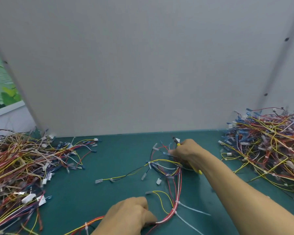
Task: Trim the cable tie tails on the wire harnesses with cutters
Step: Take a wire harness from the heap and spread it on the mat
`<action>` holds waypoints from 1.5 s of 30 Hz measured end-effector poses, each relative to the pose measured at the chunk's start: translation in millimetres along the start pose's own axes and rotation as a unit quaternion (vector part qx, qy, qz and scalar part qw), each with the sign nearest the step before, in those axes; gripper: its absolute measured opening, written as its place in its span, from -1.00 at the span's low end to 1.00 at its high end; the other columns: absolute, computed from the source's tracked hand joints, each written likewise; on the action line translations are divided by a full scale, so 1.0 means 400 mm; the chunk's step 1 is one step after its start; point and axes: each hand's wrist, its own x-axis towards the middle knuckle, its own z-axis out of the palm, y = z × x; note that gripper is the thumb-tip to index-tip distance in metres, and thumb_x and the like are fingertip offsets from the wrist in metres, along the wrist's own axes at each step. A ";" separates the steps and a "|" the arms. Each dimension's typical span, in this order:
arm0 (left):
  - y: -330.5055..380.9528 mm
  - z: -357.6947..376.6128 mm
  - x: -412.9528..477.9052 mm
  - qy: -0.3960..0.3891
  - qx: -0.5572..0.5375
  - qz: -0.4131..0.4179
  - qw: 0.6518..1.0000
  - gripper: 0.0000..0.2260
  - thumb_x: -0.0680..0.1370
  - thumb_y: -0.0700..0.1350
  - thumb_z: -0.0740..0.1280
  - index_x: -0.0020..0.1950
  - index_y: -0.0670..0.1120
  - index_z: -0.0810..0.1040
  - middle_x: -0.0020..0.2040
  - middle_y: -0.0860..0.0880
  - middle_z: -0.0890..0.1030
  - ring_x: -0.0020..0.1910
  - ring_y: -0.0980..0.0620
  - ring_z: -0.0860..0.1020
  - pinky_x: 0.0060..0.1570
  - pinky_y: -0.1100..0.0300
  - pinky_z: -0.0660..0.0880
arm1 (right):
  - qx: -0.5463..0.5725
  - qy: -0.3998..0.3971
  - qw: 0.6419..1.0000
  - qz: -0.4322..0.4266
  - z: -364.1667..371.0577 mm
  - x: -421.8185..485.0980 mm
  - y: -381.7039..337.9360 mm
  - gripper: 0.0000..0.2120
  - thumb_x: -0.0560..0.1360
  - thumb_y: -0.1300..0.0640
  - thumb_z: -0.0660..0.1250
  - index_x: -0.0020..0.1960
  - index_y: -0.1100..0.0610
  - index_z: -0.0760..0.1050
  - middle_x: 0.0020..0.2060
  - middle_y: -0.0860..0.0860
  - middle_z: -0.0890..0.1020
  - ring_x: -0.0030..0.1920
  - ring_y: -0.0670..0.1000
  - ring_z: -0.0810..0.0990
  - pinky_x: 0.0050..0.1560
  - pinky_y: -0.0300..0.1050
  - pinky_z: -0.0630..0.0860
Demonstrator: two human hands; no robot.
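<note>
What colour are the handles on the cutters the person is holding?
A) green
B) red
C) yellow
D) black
C: the cutters have yellow handles that poke out below the right hand gripping them, while the left hand holds the wire harness.

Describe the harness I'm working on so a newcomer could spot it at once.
On the green mat, between the left pile and right pile, one harness lies alone. It runs from the left hand up to the right hand, which grips yellow-handled cutters. Its giveaway: two long white tie tails jutting out.
</note>
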 end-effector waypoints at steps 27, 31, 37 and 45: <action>-0.171 -0.160 -0.008 0.305 -0.074 -0.032 0.949 -0.87 0.46 -0.21 0.46 -0.07 0.00 0.70 -0.24 0.19 0.65 -0.22 0.24 0.54 -0.16 0.51 0.37 | 0.502 0.035 0.862 0.053 -0.205 -0.140 0.137 -0.88 0.48 0.37 0.34 -0.18 0.20 0.50 -0.47 0.08 0.62 -0.49 -0.02 0.62 -0.42 -0.12 0.62; -0.171 -0.205 0.006 0.492 0.082 0.069 0.864 -0.81 0.52 -0.14 0.29 -0.09 -0.16 0.68 -0.17 -0.02 0.64 -0.19 -0.02 0.55 -0.08 0.15 0.48 | 0.527 0.050 0.847 0.049 -0.183 -0.142 0.149 -0.81 0.49 0.39 0.32 -0.21 0.15 0.46 -0.49 0.05 0.61 -0.49 -0.03 0.61 -0.44 -0.16 0.59; -0.170 -0.004 -0.004 0.362 0.170 0.095 0.912 -0.76 0.43 -0.22 0.21 -0.21 -0.04 0.67 -0.24 0.08 0.62 -0.29 -0.04 0.56 -0.25 0.18 0.31 | 0.413 0.057 0.896 0.151 -0.147 -0.154 0.218 -0.84 0.49 0.43 0.30 -0.19 0.23 0.45 -0.32 0.17 0.59 -0.35 0.10 0.59 -0.26 0.01 0.53; -0.170 0.073 -0.068 0.299 -0.002 0.077 0.951 -0.60 0.61 0.03 0.07 0.03 -0.09 0.67 -0.07 0.11 0.61 -0.05 0.25 0.46 -0.01 0.41 0.42 | 0.289 -0.057 0.942 0.164 -0.198 -0.183 0.234 -0.94 0.53 0.26 0.34 -0.12 0.22 0.53 -0.19 0.14 0.65 -0.30 0.08 0.58 -0.25 -0.09 0.45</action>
